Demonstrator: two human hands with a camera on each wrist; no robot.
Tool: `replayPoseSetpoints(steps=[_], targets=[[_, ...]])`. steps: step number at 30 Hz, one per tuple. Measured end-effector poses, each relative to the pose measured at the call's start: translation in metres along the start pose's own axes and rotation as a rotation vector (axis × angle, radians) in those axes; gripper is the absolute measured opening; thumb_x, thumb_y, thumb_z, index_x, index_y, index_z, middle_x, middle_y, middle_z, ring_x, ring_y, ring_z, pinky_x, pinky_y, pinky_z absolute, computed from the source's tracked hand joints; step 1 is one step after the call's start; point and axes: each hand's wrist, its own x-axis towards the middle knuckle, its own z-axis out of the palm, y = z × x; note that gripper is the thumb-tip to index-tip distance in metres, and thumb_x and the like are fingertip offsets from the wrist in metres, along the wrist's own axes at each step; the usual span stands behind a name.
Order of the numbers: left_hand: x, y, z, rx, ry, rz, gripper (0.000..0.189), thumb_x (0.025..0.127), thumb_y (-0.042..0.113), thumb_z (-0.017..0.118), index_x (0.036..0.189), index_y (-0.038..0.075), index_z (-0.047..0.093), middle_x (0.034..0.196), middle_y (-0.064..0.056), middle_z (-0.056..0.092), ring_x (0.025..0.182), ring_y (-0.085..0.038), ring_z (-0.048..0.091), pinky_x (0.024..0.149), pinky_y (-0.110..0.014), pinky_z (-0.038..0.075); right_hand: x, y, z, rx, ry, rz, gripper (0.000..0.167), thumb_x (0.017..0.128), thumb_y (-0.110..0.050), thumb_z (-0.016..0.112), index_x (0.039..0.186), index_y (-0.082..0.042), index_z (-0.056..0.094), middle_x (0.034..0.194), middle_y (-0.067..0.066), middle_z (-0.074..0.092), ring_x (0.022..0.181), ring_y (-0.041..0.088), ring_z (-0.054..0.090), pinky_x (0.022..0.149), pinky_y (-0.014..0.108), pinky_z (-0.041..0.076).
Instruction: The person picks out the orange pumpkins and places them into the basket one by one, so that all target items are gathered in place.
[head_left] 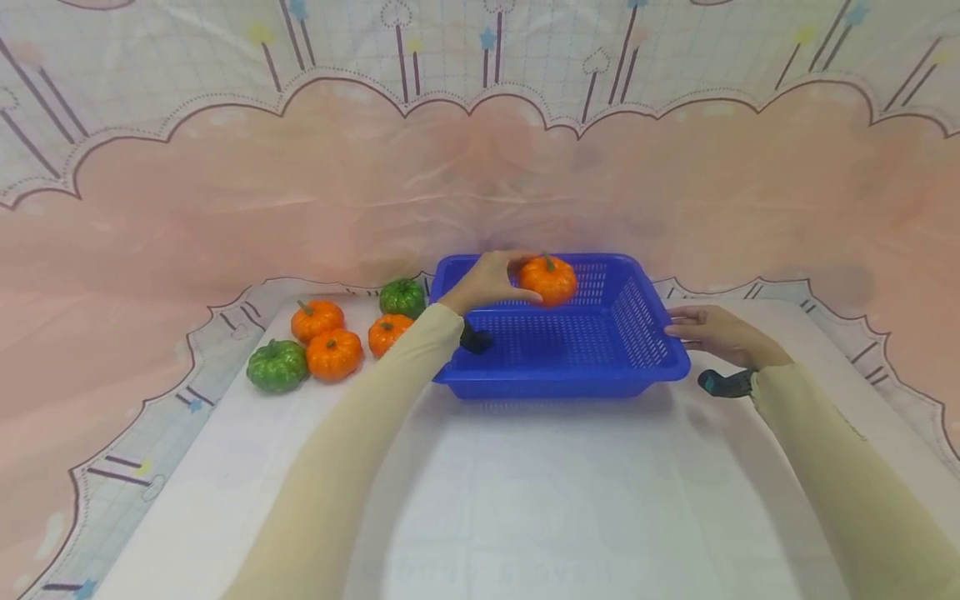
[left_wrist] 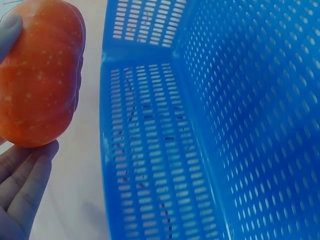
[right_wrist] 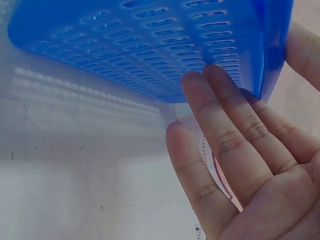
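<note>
My left hand (head_left: 491, 279) holds an orange pumpkin (head_left: 549, 281) by its sides, over the back part of a blue basket (head_left: 558, 388). In the left wrist view the thumb lies on the top of the pumpkin (left_wrist: 42, 75) and the fingertips touch its lower end, beside the basket's slotted wall (left_wrist: 150, 150). At the basket's right end is my right hand (head_left: 720, 335). The right wrist view shows its thumb against the rim's outer edge and the fairly straight fingers (right_wrist: 225, 120) under the rim, along the perforated wall (right_wrist: 165, 35).
Left of the basket, on the white table (head_left: 540, 500), lie a green pumpkin (head_left: 277, 367), orange pumpkins (head_left: 334, 355) and another green pumpkin (head_left: 402, 297) close to the basket's back left corner. One orange pumpkin (head_left: 386, 332) is partly behind the left sleeve. A patterned curtain (head_left: 480, 183) hangs behind.
</note>
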Motion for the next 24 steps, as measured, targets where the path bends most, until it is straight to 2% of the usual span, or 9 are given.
replayPoseSetpoints(steps=[7,18,21,24], targets=[[0.009,0.004,0.017,0.004,-0.026,-0.021,0.07,0.077,0.034,0.077,0.136,0.008,0.049,0.133,-0.008,0.057,0.118,-0.021,0.056,0.102,-0.032,0.047,0.003,0.003,-0.001,0.033,-0.009,-0.01,0.067,0.097,-0.026,0.05,0.145,0.009,0.019,0.147,0.032,0.028,0.097,-0.011,0.056,0.098,0.026,0.049],[0.026,0.008,0.043,-0.016,-0.068,-0.038,0.071,0.074,0.036,0.079,0.135,0.012,0.051,0.131,-0.004,0.06,0.116,-0.017,0.057,0.101,-0.028,0.047,0.002,0.001,0.0,0.003,0.009,0.008,0.067,0.097,-0.029,0.051,0.144,0.009,0.021,0.146,0.031,0.033,0.098,-0.01,0.057,0.1,0.03,0.049],[0.029,0.011,0.049,-0.027,-0.079,-0.04,0.071,0.074,0.035,0.079,0.135,0.012,0.051,0.131,-0.004,0.059,0.117,-0.017,0.056,0.101,-0.029,0.047,0.003,0.002,-0.001,-0.005,0.01,0.021,0.068,0.097,-0.03,0.051,0.145,0.008,0.021,0.146,0.03,0.032,0.106,-0.002,0.057,0.104,0.036,0.045],[0.031,0.016,0.055,-0.032,-0.09,-0.04,0.071,0.074,0.033,0.079,0.135,0.012,0.05,0.132,-0.004,0.058,0.119,-0.018,0.055,0.102,-0.029,0.047,0.003,0.003,0.0,-0.014,0.006,0.029,0.071,0.097,-0.032,0.051,0.145,0.008,0.019,0.147,0.03,0.031,0.12,0.015,0.054,0.108,0.043,0.04]])
